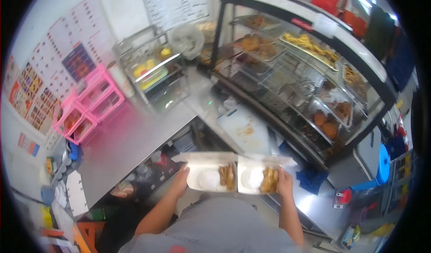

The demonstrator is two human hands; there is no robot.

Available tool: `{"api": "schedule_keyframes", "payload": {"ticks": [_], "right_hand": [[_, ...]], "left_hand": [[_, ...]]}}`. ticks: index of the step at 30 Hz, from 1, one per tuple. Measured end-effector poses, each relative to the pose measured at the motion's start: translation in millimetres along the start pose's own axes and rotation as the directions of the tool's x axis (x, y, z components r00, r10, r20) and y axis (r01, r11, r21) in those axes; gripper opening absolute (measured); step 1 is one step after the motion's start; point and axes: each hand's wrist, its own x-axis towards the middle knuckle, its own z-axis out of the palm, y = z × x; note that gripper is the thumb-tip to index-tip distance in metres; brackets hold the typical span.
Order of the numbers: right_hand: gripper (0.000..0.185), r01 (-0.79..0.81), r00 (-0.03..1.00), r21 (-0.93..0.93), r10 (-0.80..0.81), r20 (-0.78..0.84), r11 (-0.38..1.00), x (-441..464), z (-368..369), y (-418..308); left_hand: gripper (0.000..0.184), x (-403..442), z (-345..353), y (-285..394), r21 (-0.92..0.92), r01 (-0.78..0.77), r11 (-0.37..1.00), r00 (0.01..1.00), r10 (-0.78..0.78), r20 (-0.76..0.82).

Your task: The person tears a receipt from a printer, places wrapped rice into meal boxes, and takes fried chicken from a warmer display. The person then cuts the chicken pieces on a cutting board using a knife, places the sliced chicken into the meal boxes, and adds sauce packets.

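Observation:
Two open white takeout boxes are held side by side at waist height in front of my grey shirt. My left hand (181, 181) grips the outer side of the left takeout box (194, 174). In it are a white mound of rice (208, 179) and browned pieces of fried food (226, 176). My right hand (284, 182) is closed on the outer edge of the right takeout box (246, 189), which holds a rice mound (252, 177) and golden fried pieces (270, 179). Both lids stand raised on the far side. The boxes meet, or nearly meet, in the middle.
A glass food warmer (292, 77) with trays of fried food stands ahead to the right. Before it lies a white cutting board (244, 129) with crumbs. A steel counter (130, 140) carries a pink organizer (92, 102) and a metal rack (155, 71) on the left.

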Motion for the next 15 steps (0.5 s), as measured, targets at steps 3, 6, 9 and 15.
{"api": "schedule_keyframes", "payload": {"ticks": [3,6,9,15], "right_hand": [[0.047,0.044,0.981,0.015,-0.046,0.186,0.999,23,99,-29],[0.045,0.077,0.950,0.060,-0.091,0.299,0.995,35,189,-74],[0.046,0.163,0.897,-0.044,-0.130,0.422,0.986,60,275,-94],[0.049,0.256,0.708,0.073,-0.239,0.664,0.964,61,432,-158]], "left_hand": [[0.053,-13,-75,37,-0.088,-0.078,0.993,0.986,0.064,-0.152],[0.052,-40,-128,72,-0.146,-0.126,0.981,0.951,0.078,-0.299],[0.053,-63,-182,82,-0.175,-0.193,0.965,0.897,0.102,-0.430],[0.053,-80,-261,74,-0.169,-0.323,0.931,0.768,0.154,-0.621]]}}
